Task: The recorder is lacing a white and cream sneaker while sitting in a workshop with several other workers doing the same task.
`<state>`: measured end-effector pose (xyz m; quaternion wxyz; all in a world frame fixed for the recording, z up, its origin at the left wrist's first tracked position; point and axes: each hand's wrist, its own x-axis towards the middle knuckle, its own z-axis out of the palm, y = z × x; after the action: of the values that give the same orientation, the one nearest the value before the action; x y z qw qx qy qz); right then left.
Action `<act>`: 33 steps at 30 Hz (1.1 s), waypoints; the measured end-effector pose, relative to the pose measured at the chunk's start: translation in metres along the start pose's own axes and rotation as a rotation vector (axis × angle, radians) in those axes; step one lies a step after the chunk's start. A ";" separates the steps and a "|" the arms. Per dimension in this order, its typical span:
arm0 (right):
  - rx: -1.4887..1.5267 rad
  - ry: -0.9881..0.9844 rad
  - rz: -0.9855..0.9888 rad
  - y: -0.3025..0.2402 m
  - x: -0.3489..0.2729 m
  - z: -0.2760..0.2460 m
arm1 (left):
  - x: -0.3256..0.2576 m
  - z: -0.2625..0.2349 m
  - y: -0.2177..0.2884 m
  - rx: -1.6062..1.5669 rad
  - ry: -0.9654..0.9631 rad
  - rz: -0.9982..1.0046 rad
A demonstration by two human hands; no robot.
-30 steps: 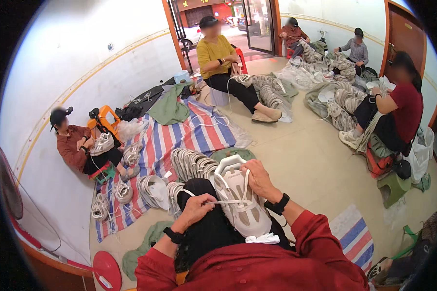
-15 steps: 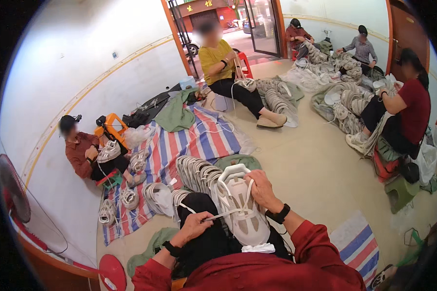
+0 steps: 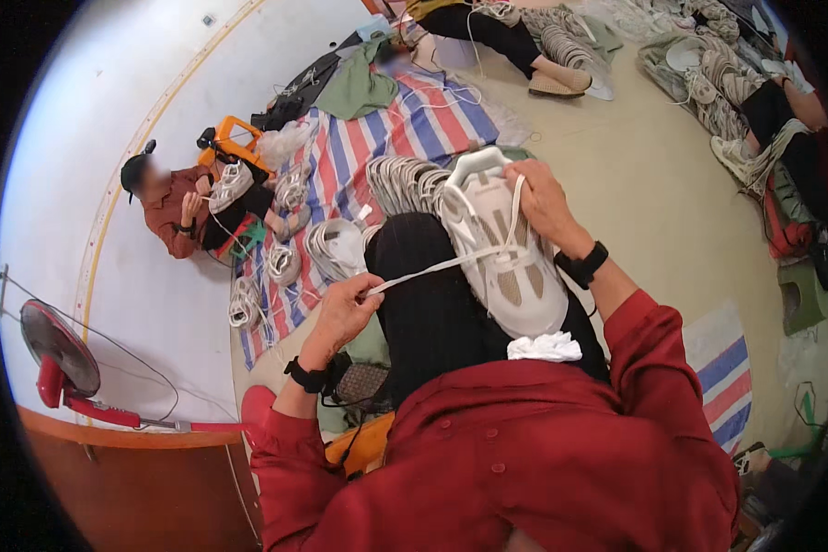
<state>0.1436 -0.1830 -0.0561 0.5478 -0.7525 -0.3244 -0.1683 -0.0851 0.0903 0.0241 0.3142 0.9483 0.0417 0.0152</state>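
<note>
Lacing: a person in a red top sits with a white shoe across black-trousered thighs and works a lace through it.
Floor (image 3: 635,193): pale and bare between the workers, with bundles of white shoes along the far side.
Mat (image 3: 359,156): striped red, white and blue, spread to the left, carrying pairs and loose soles.
Shoe row (image 3: 405,184): many white shoes stacked on edge just beyond the knees, touching one another.
Co-worker (image 3: 170,207): seated by the wall on the left with a shoe in the lap; other people sit farther off at the top and right.
Fan (image 3: 60,354): red, standing by the wall at lower left.
Shoe (image 3: 506,248): white with beige mesh panels, resting on the right thigh, its heel toward the body.
Right hand (image 3: 547,202): closed over the far side of the shoe, steadying it and holding a loop of lace; a black band sits on the wrist.
Left hand (image 3: 345,308): fingers pinched shut on the free end of the lace, drawn out to the left, well apart from the shoe.
Lace (image 3: 432,269): flat and white, taut from the shoe to the left hand.
Cloth (image 3: 543,347): small crumpled white wad lying just beside the heel.
Progress: judging by the strands already crossing the upper, the lacing looks partly done; the free end is not yet tied off, and how many eyelets remain I cannot tell.
</note>
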 end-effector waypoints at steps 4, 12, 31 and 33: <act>-0.016 -0.048 0.047 -0.006 0.000 0.005 | -0.019 0.003 -0.035 0.181 0.153 0.151; -0.065 -0.104 0.014 -0.011 0.002 0.015 | -0.042 -0.021 -0.029 0.246 0.131 0.107; 0.026 -0.091 0.021 0.002 0.010 0.023 | -0.063 -0.045 -0.132 0.462 0.001 -0.312; 0.003 -0.130 0.002 -0.001 0.009 0.026 | -0.075 -0.043 -0.157 0.533 0.021 -0.189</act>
<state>0.1474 -0.1560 -0.0585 0.5269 -0.7613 -0.3590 -0.1181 -0.1734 0.2348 -0.0354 0.0532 0.9892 0.1359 -0.0161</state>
